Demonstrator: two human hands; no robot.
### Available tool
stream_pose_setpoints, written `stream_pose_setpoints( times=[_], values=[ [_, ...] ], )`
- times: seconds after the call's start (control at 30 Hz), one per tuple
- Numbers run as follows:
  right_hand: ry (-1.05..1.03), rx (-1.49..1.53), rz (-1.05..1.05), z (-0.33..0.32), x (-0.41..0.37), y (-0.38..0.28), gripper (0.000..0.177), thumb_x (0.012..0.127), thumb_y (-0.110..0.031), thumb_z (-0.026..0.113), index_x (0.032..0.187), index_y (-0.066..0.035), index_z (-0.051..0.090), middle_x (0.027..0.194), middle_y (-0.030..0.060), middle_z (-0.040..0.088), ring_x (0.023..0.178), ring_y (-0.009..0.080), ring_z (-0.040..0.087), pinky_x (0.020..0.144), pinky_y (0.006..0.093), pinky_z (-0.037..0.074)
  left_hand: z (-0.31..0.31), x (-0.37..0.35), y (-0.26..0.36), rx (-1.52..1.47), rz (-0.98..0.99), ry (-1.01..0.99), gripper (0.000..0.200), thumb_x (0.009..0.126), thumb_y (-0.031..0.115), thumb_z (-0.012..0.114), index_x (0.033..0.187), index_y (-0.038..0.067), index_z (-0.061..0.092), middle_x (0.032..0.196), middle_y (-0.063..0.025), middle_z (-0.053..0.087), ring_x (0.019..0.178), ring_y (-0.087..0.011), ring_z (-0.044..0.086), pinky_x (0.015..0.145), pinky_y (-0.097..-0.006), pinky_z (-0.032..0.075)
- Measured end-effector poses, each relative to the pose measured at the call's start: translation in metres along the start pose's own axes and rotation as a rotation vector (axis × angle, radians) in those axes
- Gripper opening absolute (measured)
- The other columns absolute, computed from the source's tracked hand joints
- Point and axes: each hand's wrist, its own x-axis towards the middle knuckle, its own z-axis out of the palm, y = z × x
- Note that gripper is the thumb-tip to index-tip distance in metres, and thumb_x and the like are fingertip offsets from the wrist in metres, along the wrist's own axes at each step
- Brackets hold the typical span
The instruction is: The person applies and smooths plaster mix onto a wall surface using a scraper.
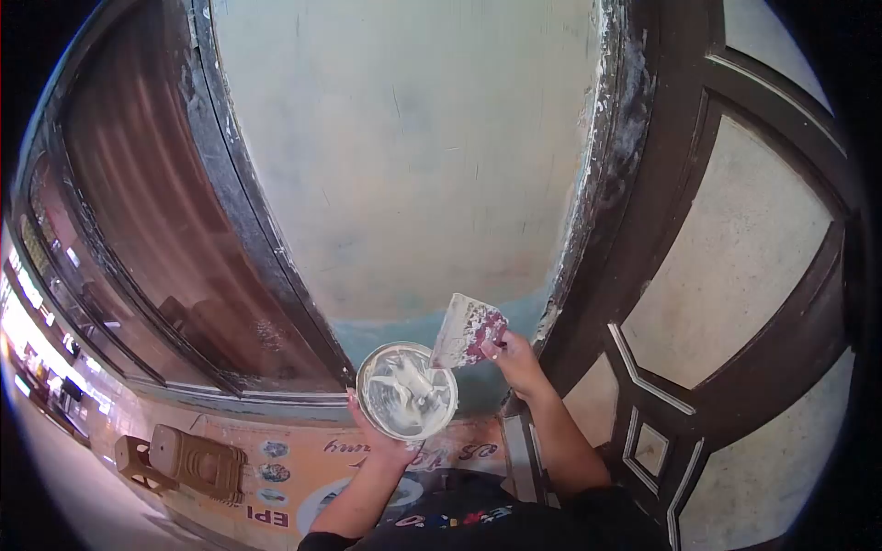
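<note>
My left hand (393, 447) is wrapped round the underside of a round tin (366, 415), its open mouth facing up. White paste (401, 393) lies in the tin, smeared over the bottom and walls. In my right hand (520, 367) is a wide putty knife (456, 332) with a dark red grip, spattered with white. Its blade slants up and left, and its lower corner overlaps the tin's right rim. In front of both hands stands a pale wall panel (404, 184) with patchy filler and a bluish band low down.
Dark, paint-flecked frames (611, 138) border the panel. To the right is a dark wooden door (684, 275) with pale insets; to the left, a glazed window (156, 211). Brown plastic stools (207, 464) stand lower left, beside a printed orange banner (317, 455) on the floor.
</note>
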Motion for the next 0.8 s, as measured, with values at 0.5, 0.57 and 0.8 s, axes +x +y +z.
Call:
stream_pose_setpoints(
  times=[0.5,0.57,0.8],
  values=[
    [-0.013,0.092,0.155,0.007,-0.014,0.004,0.028,0.099,-0.030,0.051,0.088,-0.004,0.056,0.063,0.0063,0.059,0.051,0.0114,0.053,0.049,0.0227,0.043,-0.017,0.000,0.001,0.067,0.073,-0.048,0.082,0.083,0.073,0.039,0.142,0.015,0.038,0.144,-0.0086,0.040,0.129,-0.0319,0.041,0.106,-0.0511,0.035],
    [0.070,0.014,0.023,0.009,-0.013,0.002,0.027,0.099,-0.027,0.050,0.088,-0.004,0.056,0.063,0.0061,0.058,0.051,0.0112,0.053,0.048,0.0229,0.043,-0.016,-0.001,0.000,0.038,0.067,-0.041,0.082,0.083,0.073,0.040,0.141,0.016,0.039,0.144,-0.0083,0.040,0.129,-0.0318,0.041,0.106,-0.0512,0.035],
    [0.106,0.059,-0.020,0.007,-0.013,-0.012,0.019,0.099,-0.020,0.049,0.098,-0.003,0.055,0.070,0.0056,0.062,0.054,0.0103,0.053,0.051,0.0236,0.044,-0.002,-0.006,-0.001,-0.043,0.064,-0.040,0.079,0.083,0.072,0.041,0.139,0.016,0.042,0.140,-0.0081,0.045,0.125,-0.0312,0.046,0.104,-0.0514,0.037]
  ],
)
